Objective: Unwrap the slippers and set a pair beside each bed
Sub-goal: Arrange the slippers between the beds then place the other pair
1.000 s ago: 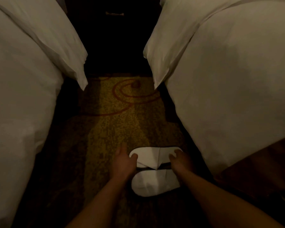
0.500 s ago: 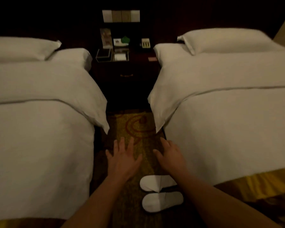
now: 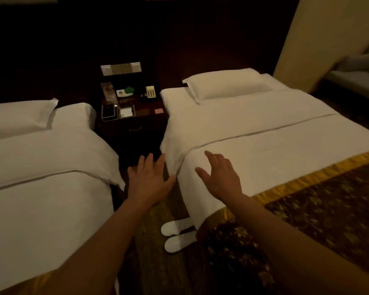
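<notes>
Both hands, left hand (image 3: 149, 184) and right hand (image 3: 221, 177), hover spread wide, holding nothing.

I see matt white cloth slippers (image 3: 176, 235) on patterned carpet (image 3: 158, 262). Both beds wear smooth white cotton-looking sheets (image 3: 254, 133); the right one's runner (image 3: 328, 201) is dark leaf-patterned cloth edged in shiny gold satin. The nightstand (image 3: 134, 122) looks like dark glossy wood.

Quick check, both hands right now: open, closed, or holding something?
Left hand: open, fingers spread, holding nothing.
Right hand: open, fingers spread, holding nothing.
</notes>
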